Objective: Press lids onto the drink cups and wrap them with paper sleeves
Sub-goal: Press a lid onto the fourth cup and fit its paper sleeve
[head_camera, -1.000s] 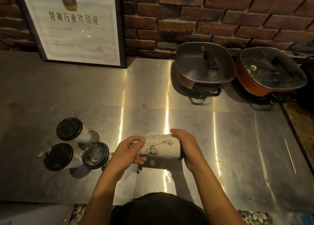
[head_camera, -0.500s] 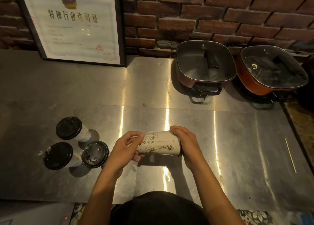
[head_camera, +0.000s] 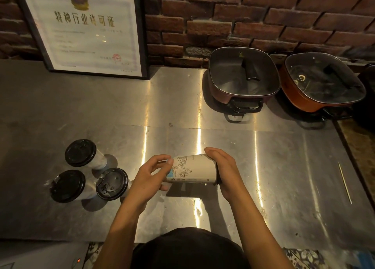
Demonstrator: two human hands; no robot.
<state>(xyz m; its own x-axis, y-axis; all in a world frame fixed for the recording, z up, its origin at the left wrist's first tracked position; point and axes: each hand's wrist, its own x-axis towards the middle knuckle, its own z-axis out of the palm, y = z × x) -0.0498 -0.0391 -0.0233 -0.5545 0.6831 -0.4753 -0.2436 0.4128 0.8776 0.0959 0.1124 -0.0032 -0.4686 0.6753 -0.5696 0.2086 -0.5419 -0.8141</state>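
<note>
A white cup with a printed paper sleeve (head_camera: 192,170) lies on its side, held above the steel counter (head_camera: 284,177) between both hands. My left hand (head_camera: 149,177) grips its narrow bottom end with thumb and fingers. My right hand (head_camera: 225,171) cups the wide end, where a black lid edge shows by the palm. Three more cups with black lids stand upright at the left: one at the back (head_camera: 80,153), one front left (head_camera: 67,186), one front right (head_camera: 111,184).
Two square electric pots with glass lids stand at the back, a dark red one (head_camera: 242,80) and an orange one (head_camera: 322,86). A framed certificate (head_camera: 85,29) leans on the brick wall. A thin wooden stick (head_camera: 344,182) lies at the right.
The cup has turned in my hands, so a different part of the sleeve's drawing faces up. Both hands stay at about the same spot.
</note>
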